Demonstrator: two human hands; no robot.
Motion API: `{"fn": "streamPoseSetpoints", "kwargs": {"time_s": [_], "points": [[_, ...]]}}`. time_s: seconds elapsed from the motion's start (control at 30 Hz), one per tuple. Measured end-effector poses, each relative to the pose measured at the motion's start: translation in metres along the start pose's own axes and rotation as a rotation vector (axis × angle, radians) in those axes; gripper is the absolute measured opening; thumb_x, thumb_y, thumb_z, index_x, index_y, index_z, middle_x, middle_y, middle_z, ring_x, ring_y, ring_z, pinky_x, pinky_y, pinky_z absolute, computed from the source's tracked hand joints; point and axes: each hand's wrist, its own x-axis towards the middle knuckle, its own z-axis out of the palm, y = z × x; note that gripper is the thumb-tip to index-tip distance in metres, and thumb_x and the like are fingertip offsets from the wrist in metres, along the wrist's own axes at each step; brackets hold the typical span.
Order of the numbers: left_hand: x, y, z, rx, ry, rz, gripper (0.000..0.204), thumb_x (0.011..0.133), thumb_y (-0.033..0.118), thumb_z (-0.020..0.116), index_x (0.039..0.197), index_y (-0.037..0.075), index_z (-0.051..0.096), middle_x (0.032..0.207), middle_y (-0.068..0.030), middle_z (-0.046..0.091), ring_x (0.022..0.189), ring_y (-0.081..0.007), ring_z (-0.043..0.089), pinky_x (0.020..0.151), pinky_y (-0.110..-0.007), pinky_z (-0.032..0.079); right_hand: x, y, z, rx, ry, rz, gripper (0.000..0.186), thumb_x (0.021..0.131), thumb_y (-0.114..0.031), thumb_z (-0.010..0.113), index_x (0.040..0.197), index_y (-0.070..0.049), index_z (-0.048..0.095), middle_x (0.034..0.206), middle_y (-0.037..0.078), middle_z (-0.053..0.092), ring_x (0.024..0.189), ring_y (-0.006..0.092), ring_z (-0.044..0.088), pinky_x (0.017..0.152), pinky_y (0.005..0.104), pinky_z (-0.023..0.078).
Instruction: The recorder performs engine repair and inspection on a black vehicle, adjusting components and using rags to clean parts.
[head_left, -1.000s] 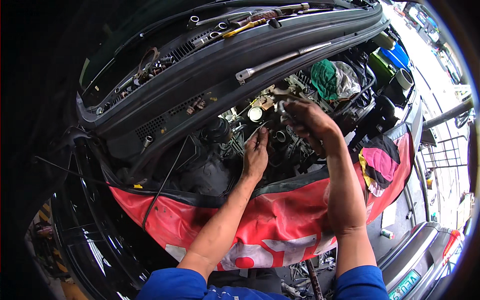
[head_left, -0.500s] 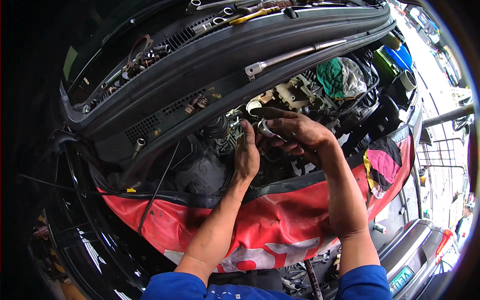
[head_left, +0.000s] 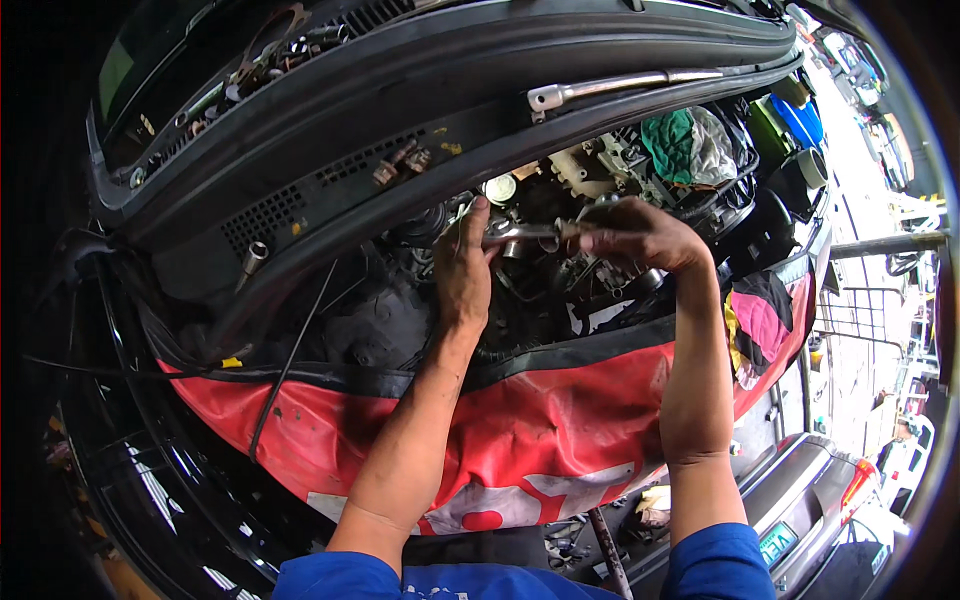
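Over the engine bay, a shiny metal tool (head_left: 522,234) spans the gap between my hands; its rounded head and short round end look like a ratchet with a socket. My left hand (head_left: 464,262) is closed at the head, thumb up, its other fingers mostly hidden. My right hand (head_left: 655,238) is closed round the other end, partly smeared by motion. Below and around lie dark engine parts, with a pale round cap (head_left: 499,189) just beyond the tool.
A red cover (head_left: 560,420) drapes over the near edge. A long metal bar (head_left: 625,88) rests on the far ledge. A green and white cloth (head_left: 690,147) lies at the right, a pink and black cloth (head_left: 762,318) nearer. A socket (head_left: 255,258) and rusty bolts (head_left: 400,163) sit on the cowl.
My hands have moved apart, the right one to the right, and the metal tool now shows between them. The view has shifted, so the ledge and its tools appear higher.
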Motion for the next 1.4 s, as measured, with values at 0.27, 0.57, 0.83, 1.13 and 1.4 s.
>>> {"fn": "streamPoseSetpoints", "kwargs": {"time_s": [0.27,0.57,0.83,1.13,1.4], "points": [[0.021,-0.072,0.010,0.067,-0.032,-0.072,0.084,0.097,0.067,0.027,0.144,-0.003,0.038,0.141,-0.0169,0.047,0.129,-0.0270,0.047,0.108,-0.040,0.037,0.014,0.020,-0.008,-0.209,0.653,-0.095,0.045,0.093,-0.043,0.061,0.099,0.001,0.069,0.074,0.018,0.062,0.065,0.0186,0.052,0.066,0.0334,0.044],[0.160,-0.174,0.113,-0.243,-0.028,-0.579,0.073,0.097,0.066,0.031,0.123,0.003,0.059,0.119,-0.0126,0.063,0.109,-0.0266,0.059,0.090,-0.042,0.048,0.020,0.041,-0.017,-0.235,0.799,0.062,0.049,0.092,-0.046,0.063,0.094,0.003,0.069,0.063,0.011,0.052,0.062,0.0173,0.051,0.063,0.0371,0.043],[0.251,-0.239,0.148,-1.015,-0.587,-0.287,0.058,0.101,0.042,0.026,0.135,0.001,0.047,0.133,-0.0181,0.054,0.122,-0.0342,0.052,0.109,-0.048,0.038,0.041,0.064,-0.016,-0.606,0.810,0.126,0.035,0.095,-0.035,0.060,0.107,-0.002,0.067,0.078,0.023,0.062,0.074,0.0348,0.064,0.072,0.0417,0.049],[0.248,-0.271,0.143,-0.641,-0.466,0.123,0.039,0.100,0.023,0.036,0.127,0.002,0.053,0.122,-0.0156,0.062,0.108,-0.0263,0.060,0.095,-0.040,0.049,0.056,0.060,0.002,-0.785,0.785,0.178,0.035,0.093,-0.034,0.061,0.101,-0.001,0.067,0.071,0.023,0.061,0.074,0.0399,0.064,0.068,0.0468,0.049],[0.252,-0.300,0.134,-0.553,-0.347,0.277,0.033,0.100,0.028,0.035,0.117,0.009,0.056,0.117,-0.0064,0.062,0.108,-0.0207,0.056,0.099,-0.033,0.041,0.089,0.078,0.000,-0.903,0.762,0.106,0.027,0.090,-0.026,0.061,0.108,-0.006,0.062,0.097,0.019,0.067,0.093,0.0355,0.064,0.077,0.0444,0.051]]}}
